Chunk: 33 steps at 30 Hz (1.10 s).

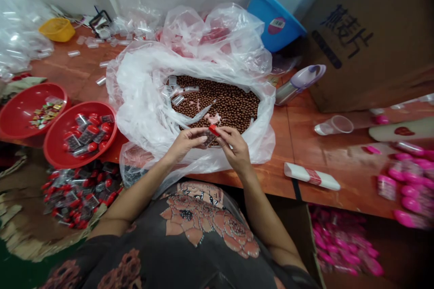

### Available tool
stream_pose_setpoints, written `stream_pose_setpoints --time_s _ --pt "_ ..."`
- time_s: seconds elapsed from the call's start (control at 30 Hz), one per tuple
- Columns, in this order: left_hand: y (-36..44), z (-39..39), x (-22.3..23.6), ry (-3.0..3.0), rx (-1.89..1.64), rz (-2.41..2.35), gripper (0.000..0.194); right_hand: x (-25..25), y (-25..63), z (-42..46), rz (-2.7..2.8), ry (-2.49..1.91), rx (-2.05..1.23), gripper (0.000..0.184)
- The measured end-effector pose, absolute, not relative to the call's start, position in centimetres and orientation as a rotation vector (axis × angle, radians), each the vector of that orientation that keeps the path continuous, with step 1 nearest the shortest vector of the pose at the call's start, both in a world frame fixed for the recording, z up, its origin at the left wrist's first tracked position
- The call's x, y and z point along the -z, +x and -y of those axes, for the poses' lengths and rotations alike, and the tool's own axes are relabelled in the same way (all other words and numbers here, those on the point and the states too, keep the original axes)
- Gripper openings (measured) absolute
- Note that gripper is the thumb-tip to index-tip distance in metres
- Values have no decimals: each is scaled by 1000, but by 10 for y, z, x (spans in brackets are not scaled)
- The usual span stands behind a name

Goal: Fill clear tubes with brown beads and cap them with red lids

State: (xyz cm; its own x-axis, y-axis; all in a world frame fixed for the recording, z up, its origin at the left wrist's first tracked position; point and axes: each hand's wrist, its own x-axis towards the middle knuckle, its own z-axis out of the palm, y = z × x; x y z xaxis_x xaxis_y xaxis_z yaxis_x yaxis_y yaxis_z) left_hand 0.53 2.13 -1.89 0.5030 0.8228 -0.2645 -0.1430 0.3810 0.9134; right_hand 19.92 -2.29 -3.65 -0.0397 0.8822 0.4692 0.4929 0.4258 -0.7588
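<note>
Over a plastic-lined heap of small brown balls [230,99], both hands meet on one small clear container [209,139] with brown contents. My left hand [186,143] is closed around its clear body. The fingers of my right hand [234,145] pinch its red cap [213,130] at the top. Whether the cap is fully seated cannot be made out. White plastic sheeting [142,95] surrounds the balls, and a few clear empty containers [177,99] lie on them at the left.
Left of the sheeting, a red bowl [50,153] holds several filled red-capped containers; another red bowl [10,122] holds small wrapped pieces. Behind stand a blue basin [276,13] and a large carton [373,67]. A scoop [298,83], a plastic cup [335,124], a white roll [312,176] and pink-capped containers [410,189] are rightward.
</note>
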Motion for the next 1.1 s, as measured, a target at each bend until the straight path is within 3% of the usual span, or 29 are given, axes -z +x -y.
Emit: stream_pose_setpoints --time_s 0.2,0.47,0.77,0.87,1.0,1.1 --pt "3 -22 18 980 -720 -804 46 38 205 24 1851 -1101 -321 36" --pt "12 -14 21 886 -734 -801 49 42 198 27 1870 -1086 -366 27" --pt "23 -9 17 887 -764 -880 42 43 176 32 1116 -1198 -795 33" --pt "25 -10 15 908 -702 -898 44 39 178 28 1228 -1260 -788 31" --pt "29 -11 18 907 -751 -953 42 36 182 24 1760 -1301 -580 45" --pt "29 -12 19 826 -833 -1010 41 38 181 24 2005 -1337 -441 73"
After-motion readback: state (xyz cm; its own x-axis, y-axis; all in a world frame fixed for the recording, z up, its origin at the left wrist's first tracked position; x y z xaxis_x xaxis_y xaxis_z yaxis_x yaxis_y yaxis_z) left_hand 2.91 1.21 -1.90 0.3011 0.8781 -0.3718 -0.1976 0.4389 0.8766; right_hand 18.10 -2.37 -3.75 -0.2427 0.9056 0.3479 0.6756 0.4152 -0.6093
